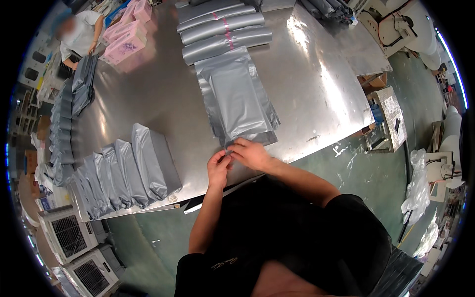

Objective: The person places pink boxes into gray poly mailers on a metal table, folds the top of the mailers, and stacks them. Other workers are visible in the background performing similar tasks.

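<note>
A filled grey plastic mailing bag (236,94) lies flat on the shiny metal table (316,84), its open end toward me. My left hand (218,165) and my right hand (252,154) meet at that near edge, both pinching the bag's flap or its sealing strip. What exactly sits between the fingers is too small to make out. Left of my hands, a row of sealed grey packages (123,173) lies overlapping along the table's front edge.
Several folded grey bags (225,29) are stacked at the far side. Pink boxes (126,42) stand at the far left, where another person (79,37) handles more grey bags (84,81). White fan units (69,232) sit on the floor at left, a small scale (388,119) at right.
</note>
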`<action>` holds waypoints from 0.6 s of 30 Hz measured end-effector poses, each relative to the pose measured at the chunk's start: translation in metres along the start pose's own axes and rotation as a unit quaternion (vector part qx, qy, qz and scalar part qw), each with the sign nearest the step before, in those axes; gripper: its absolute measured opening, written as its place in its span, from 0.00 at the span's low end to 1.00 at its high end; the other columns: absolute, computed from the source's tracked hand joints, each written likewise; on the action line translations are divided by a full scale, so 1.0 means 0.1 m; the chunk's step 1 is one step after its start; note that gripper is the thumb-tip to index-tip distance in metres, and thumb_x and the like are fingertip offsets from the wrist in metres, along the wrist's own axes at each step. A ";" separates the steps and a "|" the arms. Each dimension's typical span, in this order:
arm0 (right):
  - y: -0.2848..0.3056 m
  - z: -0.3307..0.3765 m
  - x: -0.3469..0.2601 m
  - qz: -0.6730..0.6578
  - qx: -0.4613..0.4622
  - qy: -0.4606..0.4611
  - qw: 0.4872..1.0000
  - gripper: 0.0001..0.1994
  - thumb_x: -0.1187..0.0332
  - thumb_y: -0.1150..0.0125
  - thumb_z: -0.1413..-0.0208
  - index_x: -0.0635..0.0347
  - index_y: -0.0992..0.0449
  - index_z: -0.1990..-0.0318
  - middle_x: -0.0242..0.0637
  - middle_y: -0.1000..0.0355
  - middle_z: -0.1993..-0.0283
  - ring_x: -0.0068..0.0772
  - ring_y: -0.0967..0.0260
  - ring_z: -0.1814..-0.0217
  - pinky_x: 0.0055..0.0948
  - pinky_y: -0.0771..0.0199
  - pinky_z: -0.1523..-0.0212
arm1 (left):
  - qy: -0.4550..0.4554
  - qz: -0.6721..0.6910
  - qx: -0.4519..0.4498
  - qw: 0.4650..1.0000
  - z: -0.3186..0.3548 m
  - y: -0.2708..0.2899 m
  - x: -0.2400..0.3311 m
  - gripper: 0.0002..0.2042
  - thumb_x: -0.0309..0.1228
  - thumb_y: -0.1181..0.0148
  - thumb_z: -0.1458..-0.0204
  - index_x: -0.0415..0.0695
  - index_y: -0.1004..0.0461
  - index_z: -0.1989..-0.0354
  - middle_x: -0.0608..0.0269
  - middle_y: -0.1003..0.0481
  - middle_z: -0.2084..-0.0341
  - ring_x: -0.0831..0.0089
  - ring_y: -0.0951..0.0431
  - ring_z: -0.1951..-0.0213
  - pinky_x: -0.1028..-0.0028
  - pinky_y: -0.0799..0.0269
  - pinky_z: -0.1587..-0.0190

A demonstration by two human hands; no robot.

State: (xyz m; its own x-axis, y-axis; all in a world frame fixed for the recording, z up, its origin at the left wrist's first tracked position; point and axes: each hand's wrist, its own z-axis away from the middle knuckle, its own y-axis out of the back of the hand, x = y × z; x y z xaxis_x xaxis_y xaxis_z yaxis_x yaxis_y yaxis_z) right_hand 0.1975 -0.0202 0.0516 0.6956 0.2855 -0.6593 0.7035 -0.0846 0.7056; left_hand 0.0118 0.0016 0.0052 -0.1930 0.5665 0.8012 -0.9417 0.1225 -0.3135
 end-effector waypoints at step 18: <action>2.01 0.71 0.51 0.306 -0.059 0.155 0.937 0.22 0.68 0.39 0.48 0.49 0.23 0.43 0.33 0.28 0.40 0.41 0.29 0.39 0.40 0.27 0.41 | -0.586 -0.677 -0.147 0.421 0.06 -0.11 0.98 0.20 0.24 0.40 0.49 0.49 0.22 0.45 0.61 0.28 0.38 0.62 0.29 0.36 0.55 0.35 0.31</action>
State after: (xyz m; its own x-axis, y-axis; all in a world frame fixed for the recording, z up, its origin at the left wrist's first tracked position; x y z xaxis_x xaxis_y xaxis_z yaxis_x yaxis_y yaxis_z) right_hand 0.3846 -0.0908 0.1411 0.8749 0.4836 -0.0271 0.1532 -0.2232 0.9626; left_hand 0.0019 0.0505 0.0901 0.3002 -0.9539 -0.0058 -0.3666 -0.1210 0.9225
